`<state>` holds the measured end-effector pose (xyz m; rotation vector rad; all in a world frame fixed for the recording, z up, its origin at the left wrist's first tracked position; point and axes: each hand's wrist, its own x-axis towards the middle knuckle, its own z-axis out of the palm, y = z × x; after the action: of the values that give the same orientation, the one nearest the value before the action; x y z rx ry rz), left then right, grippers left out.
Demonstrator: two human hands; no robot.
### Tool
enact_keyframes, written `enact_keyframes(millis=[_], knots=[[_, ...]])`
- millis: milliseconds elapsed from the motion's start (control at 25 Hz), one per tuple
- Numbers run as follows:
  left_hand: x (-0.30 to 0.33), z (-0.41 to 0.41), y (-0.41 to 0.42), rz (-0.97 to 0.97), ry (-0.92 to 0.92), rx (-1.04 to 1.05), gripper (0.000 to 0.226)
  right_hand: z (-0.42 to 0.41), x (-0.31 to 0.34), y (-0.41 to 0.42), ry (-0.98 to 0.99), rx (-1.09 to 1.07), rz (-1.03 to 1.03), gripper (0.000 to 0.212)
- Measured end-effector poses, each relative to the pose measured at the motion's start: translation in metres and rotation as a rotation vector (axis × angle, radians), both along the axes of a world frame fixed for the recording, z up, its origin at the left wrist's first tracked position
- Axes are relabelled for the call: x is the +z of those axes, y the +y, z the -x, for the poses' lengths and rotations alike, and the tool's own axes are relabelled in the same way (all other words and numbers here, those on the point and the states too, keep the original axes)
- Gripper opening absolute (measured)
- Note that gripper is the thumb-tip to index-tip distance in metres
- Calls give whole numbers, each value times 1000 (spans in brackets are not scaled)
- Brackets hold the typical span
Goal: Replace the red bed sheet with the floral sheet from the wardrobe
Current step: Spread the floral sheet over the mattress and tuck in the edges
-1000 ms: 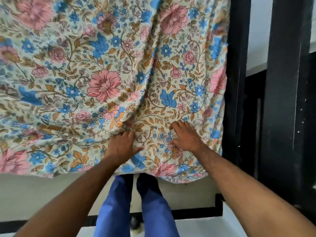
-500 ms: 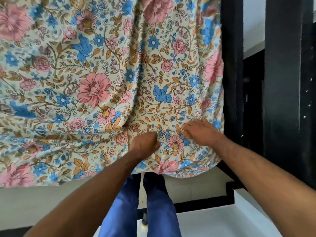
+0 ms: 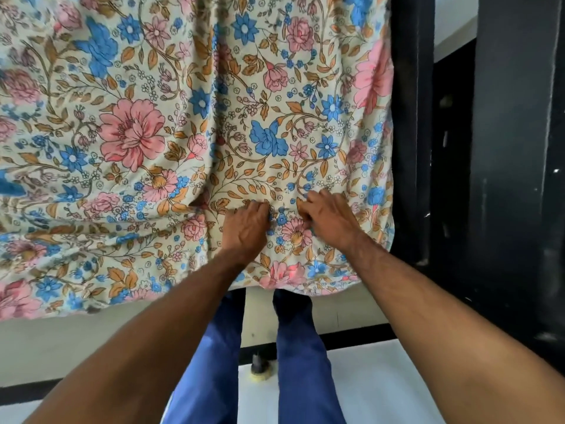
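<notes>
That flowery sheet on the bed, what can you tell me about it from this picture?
The floral sheet looks like soft thin cloth, cream, printed with pink and blue flowers and tan leaves. It lies spread over the bed, wrinkled, with long folds running toward the near edge, where it drapes over the side. The left hand and the right hand both rest on it near that edge, close together, fingers bent into the cloth. No red sheet shows.

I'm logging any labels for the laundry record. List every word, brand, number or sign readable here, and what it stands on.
None: no readable text anywhere.
Cream cotton sheet with pink and blue flowers: pattern only, no tag showing.
Black frame and blue trousers: unmarked.
</notes>
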<state>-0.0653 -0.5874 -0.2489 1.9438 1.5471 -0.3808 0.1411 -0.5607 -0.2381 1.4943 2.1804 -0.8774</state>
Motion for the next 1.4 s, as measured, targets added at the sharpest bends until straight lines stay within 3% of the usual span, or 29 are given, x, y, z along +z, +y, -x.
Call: enact_keyframes(millis=[120,200,280,360,520,640,760,880,960,1040,1120,1240,1320,1400], knots=[[8,-12,-8,-26,-230,-65,11,-11,16,-7,19,-78,19,18],[15,-30,-10,12,-436,-99,14,-27,34,-20,-42,-275,-14,19],[15,-44,-7,72,-508,-140,13,-41,50,-44,-107,-476,-52,33],[7,-47,-4,144,-484,-194,3,-38,55,-68,-132,-569,39,48],[-5,-58,4,283,-311,-212,5,-31,28,-67,-43,-780,221,40],[-3,-73,29,248,-436,-81,14,-39,18,-29,72,-966,64,26],[-3,-79,53,154,-456,-38,24,-48,12,-17,153,-988,-13,41],[2,-89,55,271,-361,-206,34,-55,11,-37,248,-1080,58,19],[5,-101,43,367,-239,-396,41,-53,20,-59,225,-1155,-100,13],[5,-107,27,317,-134,-543,48,-38,29,-83,291,-1195,-214,13],[4,-113,15,245,-116,-564,47,-24,34,-107,319,-1469,-221,19],[6,-123,11,259,-166,-511,32,-25,23,-136,188,-1894,-23,40],[4,-127,12,230,-243,-560,28,-37,6,-151,256,-1963,163,51],[2,-131,13,205,-296,-618,28,-50,-11,-161,351,-1884,291,40]])
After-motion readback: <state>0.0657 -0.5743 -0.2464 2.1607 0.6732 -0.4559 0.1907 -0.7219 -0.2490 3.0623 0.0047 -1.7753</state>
